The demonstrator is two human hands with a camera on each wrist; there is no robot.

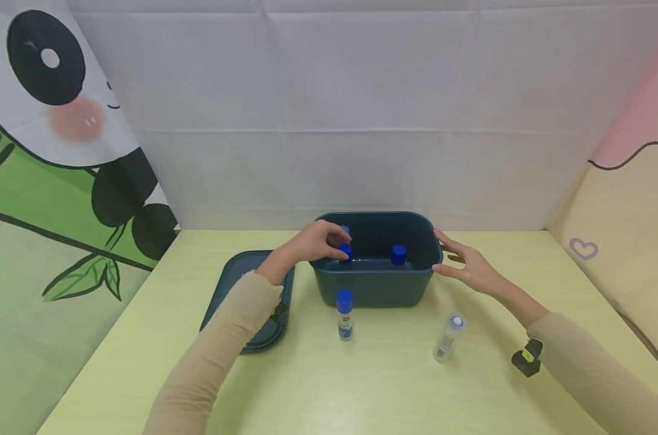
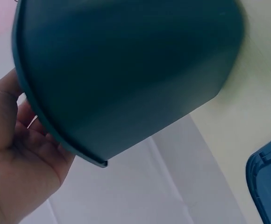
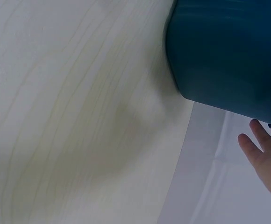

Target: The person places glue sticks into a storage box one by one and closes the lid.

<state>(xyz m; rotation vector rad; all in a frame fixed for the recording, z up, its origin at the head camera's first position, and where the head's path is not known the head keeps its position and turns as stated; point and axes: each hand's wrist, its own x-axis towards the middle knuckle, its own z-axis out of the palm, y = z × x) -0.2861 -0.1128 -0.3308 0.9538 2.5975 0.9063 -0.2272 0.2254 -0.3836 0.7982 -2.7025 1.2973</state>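
A dark teal plastic bin (image 1: 369, 287) stands on the table, and several blue-capped sticks are inside it. Over its left rim, my left hand (image 1: 322, 240) reaches in with bent fingers and thumb at the blue cap of a glue stick (image 1: 345, 254), pinching it. In the left wrist view, the bin wall (image 2: 126, 84) hides those fingertips. My right hand (image 1: 470, 266) touches the bin's right rim with thumb and fingertips, its fingers spread and fairly straight. Another blue-capped stick (image 1: 398, 255) sits farther right inside the bin.
In front of the bin a blue-capped glue stick (image 1: 345, 317) stands upright. A clear-capped white bottle or tube (image 1: 448, 338) is to its right. The bin's dark lid (image 1: 269, 329) lies left, partly under my left forearm. A white cloth backdrop (image 1: 361, 151) hangs behind the table.
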